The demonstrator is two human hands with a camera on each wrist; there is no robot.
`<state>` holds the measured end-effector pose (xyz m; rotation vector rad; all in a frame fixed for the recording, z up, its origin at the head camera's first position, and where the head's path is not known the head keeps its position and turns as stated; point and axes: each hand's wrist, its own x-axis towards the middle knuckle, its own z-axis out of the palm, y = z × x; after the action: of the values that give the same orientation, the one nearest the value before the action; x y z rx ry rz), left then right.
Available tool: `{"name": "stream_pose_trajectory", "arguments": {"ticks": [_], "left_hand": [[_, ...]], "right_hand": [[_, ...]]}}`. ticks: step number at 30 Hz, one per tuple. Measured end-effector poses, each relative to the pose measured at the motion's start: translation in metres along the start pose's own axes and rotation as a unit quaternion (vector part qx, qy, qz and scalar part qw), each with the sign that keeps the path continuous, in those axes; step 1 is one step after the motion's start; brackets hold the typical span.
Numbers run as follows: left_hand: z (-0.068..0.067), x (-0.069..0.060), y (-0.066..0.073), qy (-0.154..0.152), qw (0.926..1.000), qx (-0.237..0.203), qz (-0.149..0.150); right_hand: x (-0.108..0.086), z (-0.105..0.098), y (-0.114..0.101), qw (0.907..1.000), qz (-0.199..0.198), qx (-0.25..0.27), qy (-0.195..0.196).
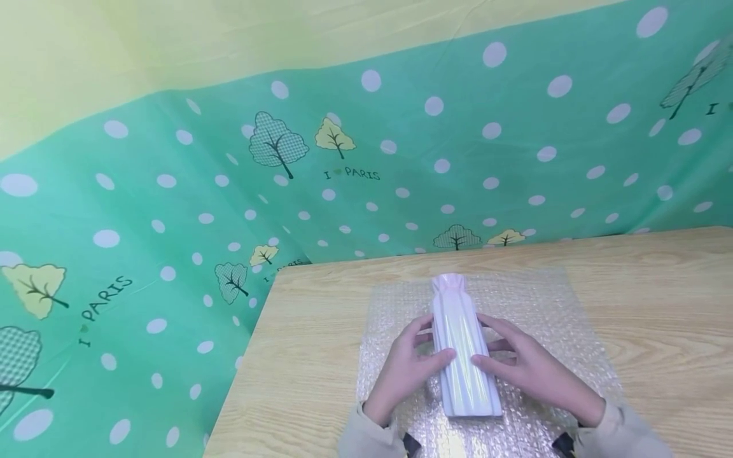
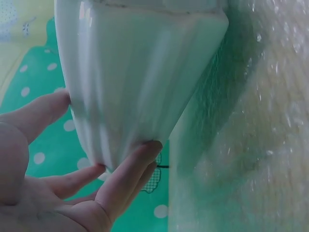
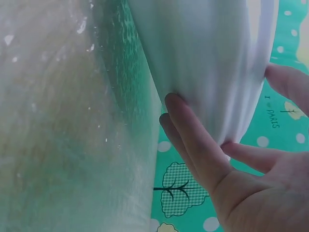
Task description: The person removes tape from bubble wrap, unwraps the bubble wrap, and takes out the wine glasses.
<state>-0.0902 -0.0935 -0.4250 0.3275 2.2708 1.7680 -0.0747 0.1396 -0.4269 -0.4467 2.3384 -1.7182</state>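
A glossy white vase (image 1: 465,356) with fluted sides lies lengthwise over a sheet of bubble wrap (image 1: 538,305), its narrow neck pointing to the far side. From the left, my left hand (image 1: 409,366) grips it, thumb on top and fingers along the side. My right hand (image 1: 529,366) holds the opposite side the same way. Fingers of the left hand (image 2: 82,188) support the vase's side in the left wrist view. The right wrist view has the right hand's fingers (image 3: 193,130) against the fluted wall (image 3: 207,63). Whether the vase touches the wrap, I cannot tell.
Under the bubble wrap is a light wood-grain table (image 1: 309,356), its left edge slanting toward the front. A green cloth (image 1: 401,146) with white dots and printed trees hangs behind and to the left.
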Motion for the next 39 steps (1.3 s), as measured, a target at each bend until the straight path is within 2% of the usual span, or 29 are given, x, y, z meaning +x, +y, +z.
{"name": "stream_pose_trajectory", "arguments": {"ticks": [7,14,28,39], "left_hand": [[0.002,-0.001,0.003,0.014,0.9991,-0.038,0.009],[0.004,0.000,0.005,0.020,0.9973,-0.070,0.007],[0.007,0.000,0.012,0.037,0.9939,-0.104,0.010],[0.010,-0.002,0.017,0.058,0.9917,-0.111,0.028]], "right_hand": [[-0.001,0.001,-0.001,0.9994,-0.028,0.015,0.017],[-0.001,0.000,-0.006,0.9991,-0.026,0.018,0.029],[0.000,-0.002,-0.011,0.9974,-0.049,0.025,0.046],[-0.001,-0.003,-0.014,0.9961,-0.065,0.019,0.055]]}}
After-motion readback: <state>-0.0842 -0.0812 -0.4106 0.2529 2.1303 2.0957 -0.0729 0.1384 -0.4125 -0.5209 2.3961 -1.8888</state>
